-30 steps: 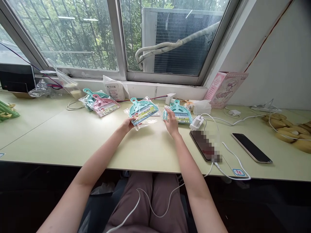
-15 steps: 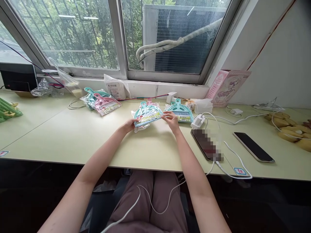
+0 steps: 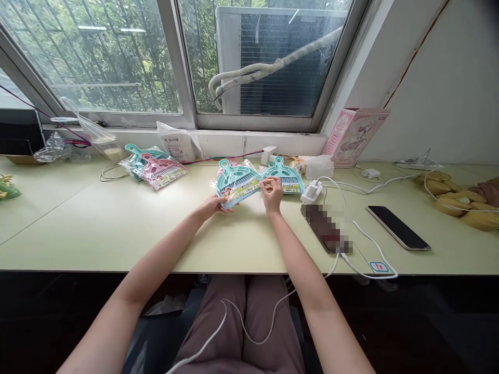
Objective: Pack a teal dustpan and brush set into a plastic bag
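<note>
In front of me is a teal dustpan-and-brush set (image 3: 236, 182) in a clear plastic wrapper with a yellow and blue label. My left hand (image 3: 213, 205) pinches its lower left corner. At the label's right end my right hand (image 3: 272, 194) is closed, fingertips gripping the wrapper's edge. A pink handle shows behind the held set, its lower part hidden. Close behind my right hand lies another wrapped teal set (image 3: 286, 174). Off to the left, a wrapped pink dustpan-and-brush set (image 3: 163, 170) overlaps a teal one (image 3: 136, 161).
Right of my hands lie a white charger (image 3: 311, 191), a phone on a cable (image 3: 323, 228) and a second phone (image 3: 397, 227). A pink box (image 3: 353, 137) stands by the wall. A white packet (image 3: 177, 144) leans under the window. Yellow plush items (image 3: 460, 200) lie far right.
The held set has tilted to face me more, its label now slanting, and its lower left corner has come nearer. My head view has shifted slightly right.
</note>
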`<state>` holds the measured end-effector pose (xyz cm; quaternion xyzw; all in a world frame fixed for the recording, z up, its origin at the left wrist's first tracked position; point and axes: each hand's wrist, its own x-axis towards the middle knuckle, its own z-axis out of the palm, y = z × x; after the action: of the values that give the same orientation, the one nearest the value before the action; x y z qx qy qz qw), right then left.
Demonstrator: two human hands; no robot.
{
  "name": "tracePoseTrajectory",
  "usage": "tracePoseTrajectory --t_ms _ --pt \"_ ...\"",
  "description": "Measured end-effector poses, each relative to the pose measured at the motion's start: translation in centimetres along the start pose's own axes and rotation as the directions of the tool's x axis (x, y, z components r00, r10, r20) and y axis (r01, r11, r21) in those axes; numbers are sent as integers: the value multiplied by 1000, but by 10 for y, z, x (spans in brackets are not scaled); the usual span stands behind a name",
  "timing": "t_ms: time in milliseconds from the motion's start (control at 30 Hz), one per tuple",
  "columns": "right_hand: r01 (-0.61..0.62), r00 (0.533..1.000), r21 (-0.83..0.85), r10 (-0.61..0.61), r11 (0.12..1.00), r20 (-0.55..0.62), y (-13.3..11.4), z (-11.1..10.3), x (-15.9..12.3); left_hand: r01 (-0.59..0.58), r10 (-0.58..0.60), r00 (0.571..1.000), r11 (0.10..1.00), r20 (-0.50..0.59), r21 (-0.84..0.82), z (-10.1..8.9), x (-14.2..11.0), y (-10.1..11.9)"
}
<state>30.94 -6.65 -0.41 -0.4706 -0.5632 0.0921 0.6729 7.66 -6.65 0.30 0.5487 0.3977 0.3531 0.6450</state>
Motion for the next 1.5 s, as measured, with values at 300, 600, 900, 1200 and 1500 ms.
tracePoseTrajectory --t_ms 300,600,900,1200,1500 --pt "-2 996 -111 12 994 91 22 -6 8 29 -32 996 999 81 44 24 -4 -9" --pt "-335 920 -134 354 933 169 28 -4 8 66 -72 994 995 81 81 21 -3 -5" --pt "-392 918 -34 393 919 45 33 -7 11 -310 319 948 922 -5 231 31 -6 -6" --pt "-422 907 -25 421 906 -15 39 -5 11 -531 567 735 139 372 836 27 -8 -1" --pt "-489 872 -16 488 872 -45 37 -1 8 -457 614 785 486 81 745 43 -4 -9"
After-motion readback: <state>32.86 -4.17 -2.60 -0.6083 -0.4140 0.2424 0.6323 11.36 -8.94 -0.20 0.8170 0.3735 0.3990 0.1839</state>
